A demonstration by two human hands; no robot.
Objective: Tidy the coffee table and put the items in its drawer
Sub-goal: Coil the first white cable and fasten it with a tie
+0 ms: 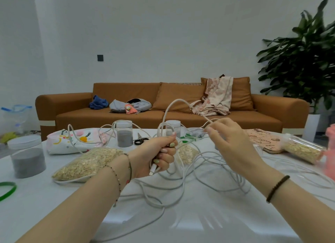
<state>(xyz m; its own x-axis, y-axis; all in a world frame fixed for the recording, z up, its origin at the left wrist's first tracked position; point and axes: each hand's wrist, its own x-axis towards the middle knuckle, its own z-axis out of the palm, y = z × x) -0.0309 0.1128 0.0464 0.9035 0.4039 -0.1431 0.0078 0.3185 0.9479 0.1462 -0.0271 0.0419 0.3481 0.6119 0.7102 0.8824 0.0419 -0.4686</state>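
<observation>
The left hand (pixel 159 155) grips gathered loops of the white cable (pixel 178 99), plug (pixel 153 169) poking out below the fist; a strand arcs up and over to the right hand (pixel 230 143), which pinches it, while the rest lies tangled on the coffee table (pixel 54 212) beneath both

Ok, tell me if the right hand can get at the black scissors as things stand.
Probably not right away. The right hand pinches the white cable, and the left hand, gripping coiled loops of it, sits between it and the scissors. Freed of the cable, it could likely reach across.
</observation>
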